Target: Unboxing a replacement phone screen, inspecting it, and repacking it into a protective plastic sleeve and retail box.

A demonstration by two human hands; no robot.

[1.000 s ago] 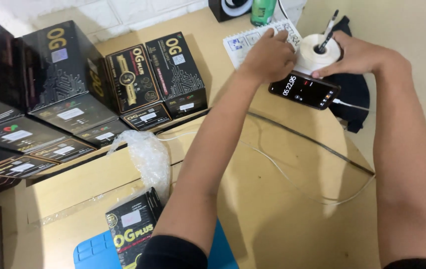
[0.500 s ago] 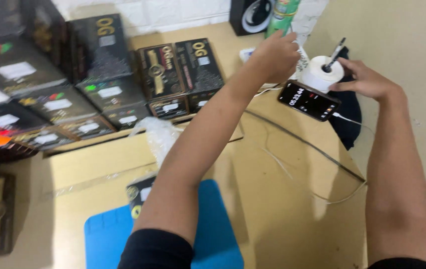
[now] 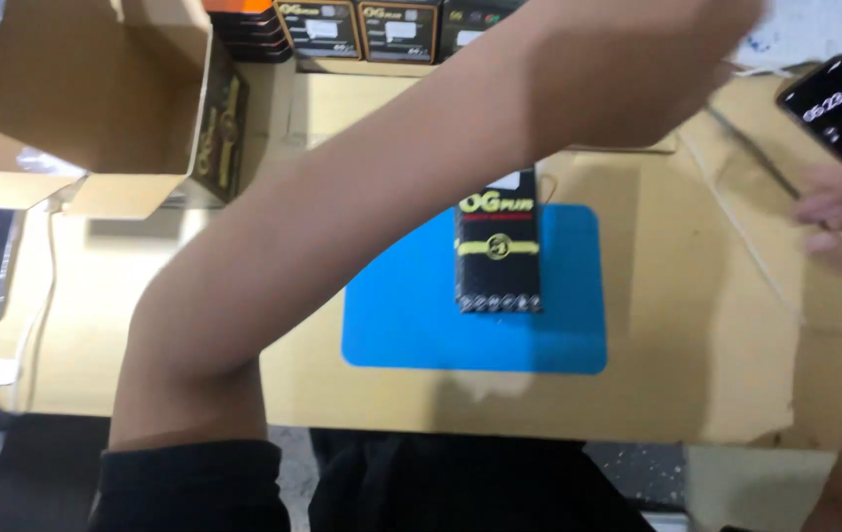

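Our view has swung down to the blue mat (image 3: 411, 325), where a black box (image 3: 498, 251) lies flat. Our right hand (image 3: 840, 212) hovers, fingers loosely spread, near the phone (image 3: 840, 108); left fingers: cannot tell.

A bright blue mat (image 3: 411, 315) lies on the tan cardboard tabletop (image 3: 697, 325). On the mat (image 3: 411, 315) stands a black box (image 3: 498, 258) with a yellow band, a red stripe and yellow lettering. The open carton (image 3: 86, 94) is plain brown. The phone (image 3: 840, 110) is black with white digits.
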